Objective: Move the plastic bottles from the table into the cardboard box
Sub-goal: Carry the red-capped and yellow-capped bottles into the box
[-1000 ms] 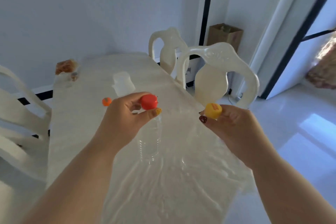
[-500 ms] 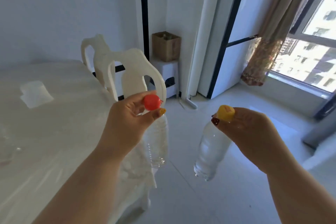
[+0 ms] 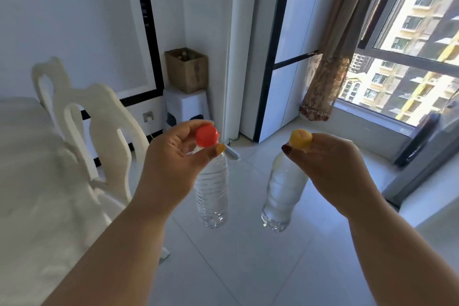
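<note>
A: What is nearest the camera?

B: Two bare forearms. The left hand (image 3: pixel 171 161) pinches the red-capped bottle (image 3: pixel 211 191) by its neck just under the cap, and the right hand (image 3: pixel 330 169) pinches the yellow-capped bottle (image 3: pixel 283 196) the same way. Both clear bottles hang in the air over the floor, apart from each other, the right one tilted.

A: And the floor?

B: Pale glossy tiles (image 3: pixel 248 256) with thin grout lines. At the left edge is the table (image 3: pixel 32 181) under a white, wrinkled cover, with two white chairs (image 3: pixel 106 131) pushed against it.

A: Where is the cardboard box?

B: Farther back, in the corner. The cardboard box (image 3: pixel 186 70) stands on a white stool (image 3: pixel 185 109) against the wall, open at the top; something sits inside, too small to tell what.

A: Beyond that?

B: A black-framed white wall panel, a brown patterned curtain (image 3: pixel 330 62), and a window (image 3: pixel 407 40) showing sunlit apartment blocks.

A: Any labels or writing?

B: The bottles carry no label I can see. A faint mark on the box front is unreadable.
</note>
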